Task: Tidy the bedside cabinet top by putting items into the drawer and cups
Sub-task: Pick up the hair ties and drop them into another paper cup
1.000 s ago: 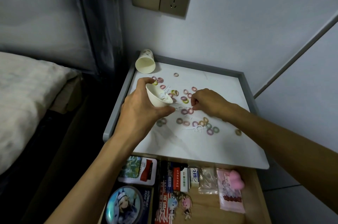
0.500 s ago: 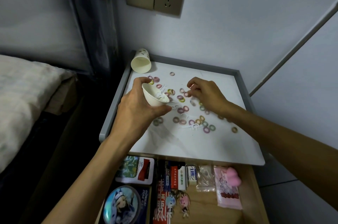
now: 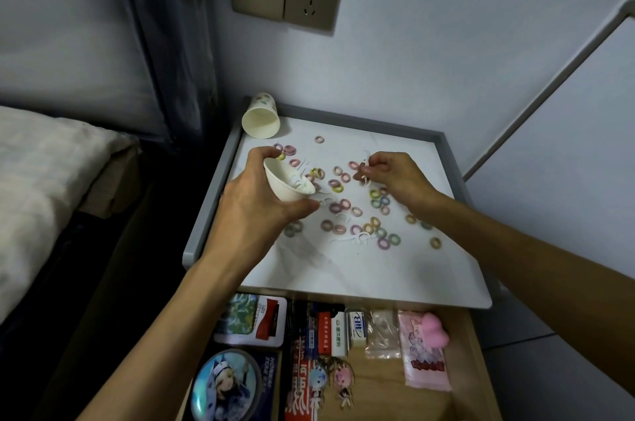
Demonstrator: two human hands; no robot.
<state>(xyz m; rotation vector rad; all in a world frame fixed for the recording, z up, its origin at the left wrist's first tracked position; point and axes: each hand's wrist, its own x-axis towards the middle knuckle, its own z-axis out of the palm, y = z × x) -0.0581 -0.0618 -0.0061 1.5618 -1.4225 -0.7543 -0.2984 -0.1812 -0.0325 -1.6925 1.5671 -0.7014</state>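
left hand (image 3: 254, 211) grips white cup (image 3: 279, 187), tilted, mouth tipped up-right toward right hand (image 3: 395, 176). right hand pinches thin white picks (image 3: 365, 180), just right of cup. hair rings (image 3: 343, 204) scattered on tabletop (image 3: 378, 269) under both hands. second cup (image 3: 261, 118) on its side beyond left hand.

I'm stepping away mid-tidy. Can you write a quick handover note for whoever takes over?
Left hand holds a small white paper cup, tilted, with thin white picks inside.
Right hand pinches more picks above the white cabinet top.
Done: the open wooden drawer holds items.
Left: small coloured elastic rings and picks scattered on top; a patterned paper cup lies tipped at the back left corner.
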